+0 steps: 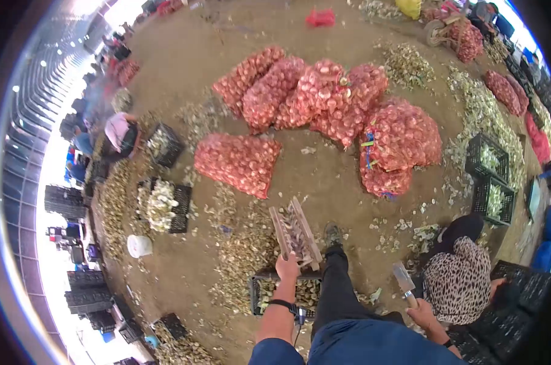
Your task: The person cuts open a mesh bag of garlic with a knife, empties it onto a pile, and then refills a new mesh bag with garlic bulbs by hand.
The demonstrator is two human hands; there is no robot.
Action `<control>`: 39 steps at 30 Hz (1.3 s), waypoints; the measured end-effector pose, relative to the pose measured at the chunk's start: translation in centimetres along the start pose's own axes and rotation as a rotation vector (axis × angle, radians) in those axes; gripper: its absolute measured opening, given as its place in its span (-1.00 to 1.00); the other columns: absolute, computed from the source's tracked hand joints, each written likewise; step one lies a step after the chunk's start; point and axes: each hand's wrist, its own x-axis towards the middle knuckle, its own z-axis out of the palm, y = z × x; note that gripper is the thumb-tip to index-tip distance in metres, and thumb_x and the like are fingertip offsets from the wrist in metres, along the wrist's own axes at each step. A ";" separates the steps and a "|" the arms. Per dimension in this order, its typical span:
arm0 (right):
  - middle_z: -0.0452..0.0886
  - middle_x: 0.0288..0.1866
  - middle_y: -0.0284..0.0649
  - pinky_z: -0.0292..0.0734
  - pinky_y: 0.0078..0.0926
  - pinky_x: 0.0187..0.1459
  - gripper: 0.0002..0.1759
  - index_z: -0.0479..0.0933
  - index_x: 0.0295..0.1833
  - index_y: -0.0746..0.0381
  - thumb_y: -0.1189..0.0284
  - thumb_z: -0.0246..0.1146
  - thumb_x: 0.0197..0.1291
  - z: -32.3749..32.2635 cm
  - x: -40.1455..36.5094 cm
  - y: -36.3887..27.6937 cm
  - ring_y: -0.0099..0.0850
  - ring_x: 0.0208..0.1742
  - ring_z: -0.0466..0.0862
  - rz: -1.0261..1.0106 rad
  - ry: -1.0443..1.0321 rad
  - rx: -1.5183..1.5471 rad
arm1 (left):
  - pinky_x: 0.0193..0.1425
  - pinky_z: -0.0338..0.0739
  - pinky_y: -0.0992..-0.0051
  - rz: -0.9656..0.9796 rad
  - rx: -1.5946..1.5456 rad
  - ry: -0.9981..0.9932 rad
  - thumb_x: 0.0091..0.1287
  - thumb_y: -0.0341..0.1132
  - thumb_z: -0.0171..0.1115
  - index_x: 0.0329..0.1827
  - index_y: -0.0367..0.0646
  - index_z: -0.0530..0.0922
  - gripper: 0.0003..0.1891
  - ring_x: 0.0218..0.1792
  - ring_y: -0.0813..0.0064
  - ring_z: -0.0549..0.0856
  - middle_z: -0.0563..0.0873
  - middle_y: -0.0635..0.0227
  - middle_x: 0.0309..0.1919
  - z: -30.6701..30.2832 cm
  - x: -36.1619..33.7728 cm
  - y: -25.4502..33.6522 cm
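My left hand [287, 266] is wrapped around the near end of a narrow wooden trough [280, 228] with two side rails and brownish pieces between them. The trough tilts up and away, above the far edge of a black plastic crate [255, 297] that holds bulbs like garlic. In my right hand [423, 313], low on the right, is a cleaver [402, 277] with a broad metal blade and a wooden handle. Its blade points away from me and touches nothing that I can see. A wristband circles my left wrist.
Red mesh sacks [238, 163] of bulbs lie ahead. Close on my right crouches a person in a spotted top [457, 281], beside black crates [516, 286]. A white bucket [140, 246] and a filled crate [179, 210] stand left. Loose bulbs and skins cover the ground.
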 end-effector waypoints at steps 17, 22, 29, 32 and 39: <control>0.61 -0.47 -0.21 0.55 -0.37 -0.36 -0.65 0.54 -0.21 0.34 0.30 0.41 0.05 2.8 19.6 -4.3 -0.42 -0.47 0.61 0.619 -0.071 -0.020 | 0.11 0.51 0.10 -0.088 0.226 0.098 0.36 -0.30 0.21 0.22 -0.35 0.47 -0.57 0.09 -0.02 0.64 0.66 -0.06 0.07 11.6 38.1 -9.7; 0.59 -0.44 -0.34 0.47 -0.57 -0.48 -0.70 0.52 -0.07 0.29 0.38 0.38 0.14 1.9 19.8 -4.4 -0.57 -0.52 0.56 0.558 -0.135 -0.115 | 0.19 0.48 0.13 -0.051 0.251 0.194 0.26 -0.22 0.30 0.30 -0.42 0.37 -0.38 0.10 -0.06 0.62 0.59 -0.12 0.14 13.4 39.4 -11.6; 0.55 -0.49 -0.38 0.46 -0.50 -0.39 -0.64 0.55 -0.20 0.23 0.13 0.33 0.23 -0.3 20.7 -12.7 -0.58 -0.47 0.55 0.687 -0.136 0.168 | 0.34 0.36 0.26 0.174 0.329 0.164 0.23 -0.31 0.27 0.30 -0.50 0.29 -0.37 0.15 -0.02 0.57 0.52 -0.21 0.18 16.0 32.4 -7.7; 0.51 -0.50 -0.39 0.39 -0.53 -0.46 -0.70 0.53 -0.25 0.22 0.18 0.29 0.26 -0.9 20.5 -11.8 -0.60 -0.52 0.48 0.488 -0.040 0.418 | 0.09 0.51 0.28 0.311 0.429 -0.271 0.19 -0.26 0.32 -0.04 -0.29 0.56 -0.66 -0.04 0.13 0.67 0.70 0.02 -0.14 16.7 24.7 1.9; 0.53 -0.43 -0.32 0.38 -0.56 -0.47 -0.74 0.49 -0.07 0.27 0.31 0.23 0.28 -6.8 24.8 -16.6 -0.60 -0.51 0.47 0.331 0.135 0.564 | 0.08 0.56 0.33 0.424 0.409 -0.657 0.23 -0.21 0.31 0.12 -0.33 0.59 -0.54 -0.06 0.21 0.73 0.74 0.03 -0.07 24.0 17.6 15.2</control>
